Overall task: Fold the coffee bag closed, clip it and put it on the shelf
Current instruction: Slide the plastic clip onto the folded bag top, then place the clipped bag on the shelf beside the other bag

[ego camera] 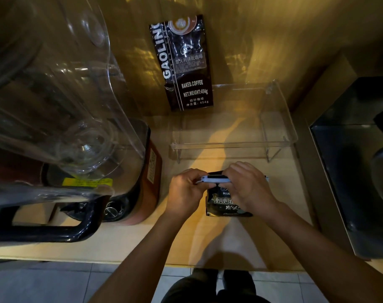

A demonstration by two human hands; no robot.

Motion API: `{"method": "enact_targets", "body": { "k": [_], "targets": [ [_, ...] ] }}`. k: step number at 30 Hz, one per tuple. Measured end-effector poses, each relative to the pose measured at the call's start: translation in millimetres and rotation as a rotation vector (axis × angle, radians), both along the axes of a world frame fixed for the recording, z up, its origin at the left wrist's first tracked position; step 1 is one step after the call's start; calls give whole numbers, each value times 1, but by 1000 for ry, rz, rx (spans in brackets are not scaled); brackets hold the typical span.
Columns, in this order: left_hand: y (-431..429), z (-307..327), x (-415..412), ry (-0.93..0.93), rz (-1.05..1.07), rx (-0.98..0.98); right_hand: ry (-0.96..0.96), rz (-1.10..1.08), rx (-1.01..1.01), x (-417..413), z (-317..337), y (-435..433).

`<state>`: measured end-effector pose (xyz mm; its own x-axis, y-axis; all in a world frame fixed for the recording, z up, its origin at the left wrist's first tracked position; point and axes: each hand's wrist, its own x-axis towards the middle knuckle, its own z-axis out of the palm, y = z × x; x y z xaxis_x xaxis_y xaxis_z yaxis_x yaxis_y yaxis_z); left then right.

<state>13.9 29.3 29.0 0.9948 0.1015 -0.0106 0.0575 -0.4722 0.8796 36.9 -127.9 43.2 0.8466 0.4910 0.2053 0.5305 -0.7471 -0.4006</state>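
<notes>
On the counter before the clear shelf (pixel 234 143), both hands (pixel 186 190) (pixel 250 188) pinched the clip (pixel 214 179) across the coffee bag's (pixel 224 204) folded top, which could spring open if the clip sat crooked.

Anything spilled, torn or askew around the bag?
Nothing stands out. Both hands, left hand and right hand, hold the white clip across the small coffee bag's top; no spills on the counter.

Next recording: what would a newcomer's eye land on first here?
Both hands at centre, left hand and right hand, pressing a white clip across the folded top of a small black coffee bag. Behind stands a tall GAOLING coffee bag on a clear acrylic shelf; a big clear blender jug fills the left.
</notes>
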Motion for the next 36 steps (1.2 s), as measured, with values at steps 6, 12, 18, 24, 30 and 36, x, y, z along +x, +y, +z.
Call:
{"method": "enact_targets", "body": {
  "k": [6,12,18,24,30,36],
  "targets": [
    [0,6,3,-135,-131,302,-37,37,-10,2,1,-1],
    [0,10,7,-98,-218,203,-22,56,-68,2,-2,-15],
    [4,-3,6,134,-225,-95,225,-76,86,0,-10,-46],
    [5,-20,-4,275,-175,-291,693,-210,574,-12,-24,-67],
    [-6,-45,-16,428,-214,-354,829,-155,681,-22,-43,-65],
    [-11,-60,-18,412,-357,-306,927,-195,692,-38,-67,-60]
  ]
}}
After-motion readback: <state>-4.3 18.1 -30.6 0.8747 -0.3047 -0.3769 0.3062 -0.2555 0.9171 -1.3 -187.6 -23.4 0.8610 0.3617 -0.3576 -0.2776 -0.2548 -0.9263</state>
